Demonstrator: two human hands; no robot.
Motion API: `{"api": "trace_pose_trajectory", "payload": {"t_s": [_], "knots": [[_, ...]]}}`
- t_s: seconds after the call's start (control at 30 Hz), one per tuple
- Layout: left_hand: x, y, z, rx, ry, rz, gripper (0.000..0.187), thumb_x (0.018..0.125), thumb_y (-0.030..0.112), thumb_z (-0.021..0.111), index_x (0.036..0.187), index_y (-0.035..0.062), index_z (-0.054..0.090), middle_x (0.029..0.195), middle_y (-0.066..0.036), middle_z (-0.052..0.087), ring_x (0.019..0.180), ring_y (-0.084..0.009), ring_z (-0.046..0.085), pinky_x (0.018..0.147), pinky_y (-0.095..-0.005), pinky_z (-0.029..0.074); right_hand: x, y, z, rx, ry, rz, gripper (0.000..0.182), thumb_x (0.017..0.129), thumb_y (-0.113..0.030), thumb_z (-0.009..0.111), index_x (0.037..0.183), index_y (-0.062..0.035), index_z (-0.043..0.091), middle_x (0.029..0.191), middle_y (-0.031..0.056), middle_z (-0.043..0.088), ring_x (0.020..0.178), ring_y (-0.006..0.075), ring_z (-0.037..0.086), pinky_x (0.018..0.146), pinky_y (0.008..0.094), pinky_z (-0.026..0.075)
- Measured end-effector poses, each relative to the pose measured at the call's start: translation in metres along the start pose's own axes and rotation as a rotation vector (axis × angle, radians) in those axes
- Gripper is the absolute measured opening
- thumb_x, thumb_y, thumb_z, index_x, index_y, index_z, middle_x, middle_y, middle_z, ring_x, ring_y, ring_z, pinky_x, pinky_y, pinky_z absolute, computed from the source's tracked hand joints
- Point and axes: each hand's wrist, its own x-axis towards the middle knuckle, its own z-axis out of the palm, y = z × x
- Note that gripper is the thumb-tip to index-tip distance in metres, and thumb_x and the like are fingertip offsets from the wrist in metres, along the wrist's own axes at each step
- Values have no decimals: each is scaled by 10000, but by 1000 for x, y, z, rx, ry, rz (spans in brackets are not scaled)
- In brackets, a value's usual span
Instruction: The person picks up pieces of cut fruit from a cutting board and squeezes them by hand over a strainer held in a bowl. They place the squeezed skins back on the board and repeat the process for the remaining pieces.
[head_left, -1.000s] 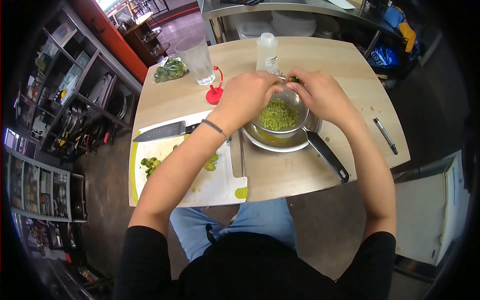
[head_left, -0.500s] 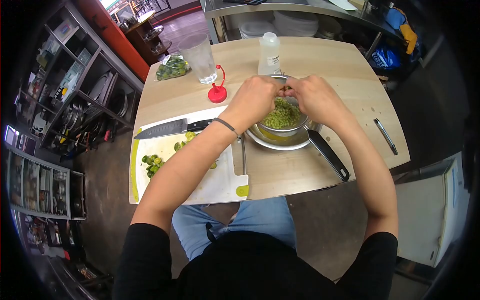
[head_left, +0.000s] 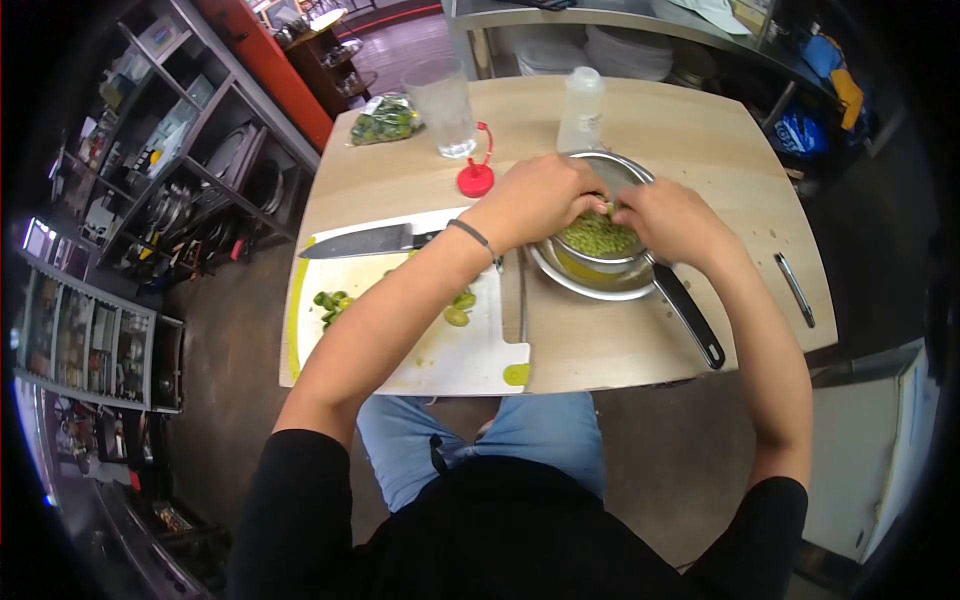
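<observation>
My left hand (head_left: 555, 195) and my right hand (head_left: 680, 220) meet over a metal strainer with a black handle (head_left: 690, 315). Fingers of both hands are pinched around a small green citrus piece (head_left: 611, 209), mostly hidden by the fingertips. Under them, a heap of green pulp (head_left: 598, 240) lies in the strainer. The strainer rests over a shiny metal bowl (head_left: 600, 293), where yellowish liquid shows. Left of the bowl, cut green citrus pieces (head_left: 333, 306) lie on a white cutting board (head_left: 460, 370), partly covered by my left forearm, near a large knife (head_left: 360, 242).
Behind my hands stands a translucent squeeze bottle (head_left: 582, 112) without its top. A red nozzle cap (head_left: 475, 180), a tall clear cup (head_left: 442, 108) and a bag of green fruit (head_left: 385, 120) are at the back left. A pen (head_left: 795, 290) lies near the right edge.
My fingertips have come down closer to the pulp, and my hands are slightly farther apart. The whole view has shifted, so the table appears farther right.
</observation>
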Motion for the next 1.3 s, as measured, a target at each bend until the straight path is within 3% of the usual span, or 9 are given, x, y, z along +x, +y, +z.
{"api": "trace_pose_trajectory", "payload": {"t_s": [0.03, 0.13, 0.23, 0.3, 0.5, 0.77, 0.9, 1.07, 1.3], "knots": [[-5, -1, -9, -56, 76, 21, 175, 858, 211, 667, 939, 65, 717, 927, -119, 683, 847, -324, 639, 749, -396, 510, 0, -3, 1, -76, -131, 17, 180, 917, -214, 600, 973, -54, 661, 778, 196, 659, 767, 390, 634, 720, 487, 500], [-35, -7, -45, -156, 175, -14, 172, 854, 196, 679, 951, 59, 717, 933, -105, 664, 822, -284, 632, 736, -367, 497, 4, -19, -14, 75, 84, -20, 189, 915, -234, 602, 983, -71, 669, 793, 196, 661, 791, 388, 634, 729, 489, 496], [-81, -19, -81, -69, 183, -171, 158, 841, 160, 699, 951, 48, 720, 901, -118, 668, 784, -260, 635, 718, -352, 498, 9, -53, -21, 113, 1, -173, 194, 905, -239, 614, 983, -72, 673, 815, 180, 669, 800, 376, 642, 728, 474, 506], [-115, -35, -86, -59, 65, -379, 172, 811, 127, 731, 958, 38, 721, 863, -135, 671, 741, -257, 631, 696, -341, 501, 16, -75, -2, 76, -20, -275, 196, 898, -244, 621, 973, -71, 672, 823, 167, 672, 805, 365, 650, 726, 467, 513], [-188, -56, -67, -134, 14, -543, 220, 742, 112, 792, 920, 3, 723, 829, -150, 688, 725, -243, 647, 688, -340, 513, 44, -148, 76, 63, -128, -501, 218, 866, -263, 658, 933, -56, 657, 822, 128, 682, 804, 320, 684, 674, 435, 544], [-215, -72, -59, -312, 78, -577, 164, 801, 78, 724, 919, -34, 706, 825, -167, 708, 770, -243, 700, 726, -328, 541, 56, -175, 104, -107, -188, -438, 213, 833, -231, 680, 955, -59, 658, 858, 147, 691, 778, 308, 697, 647, 422, 559], [-231, -71, -83, -266, 99, -575, 196, 790, 111, 735, 919, -33, 706, 822, -156, 712, 749, -265, 698, 713, -339, 543, 32, -197, 106, 44, -155, -538, 280, 835, -309, 688, 994, -81, 658, 853, 95, 674, 768, 284, 685, 632, 411, 542], [-260, -53, -97, -3, -295, -538, 269, 722, 251, 787, 893, 48, 741, 897, -164, 697, 891, -323, 658, 809, -417, 520, 5, -244, 142, 140, -165, -485, 238, 850, -269, 668, 984, -74, 646, 866, 88, 631, 709, 275, 666, 603, 388, 541], [-265, -32, -88, 49, -252, -480, 214, 689, 166, 791, 866, 63, 727, 938, -85, 637, 936, -285, 581, 864, -369, 486, 6, -229, 147, -6, -75, -511, 171, 856, -157, 598, 1005, -75, 606, 862, 80, 595, 682, 241, 663, 553, 364, 528]]}}
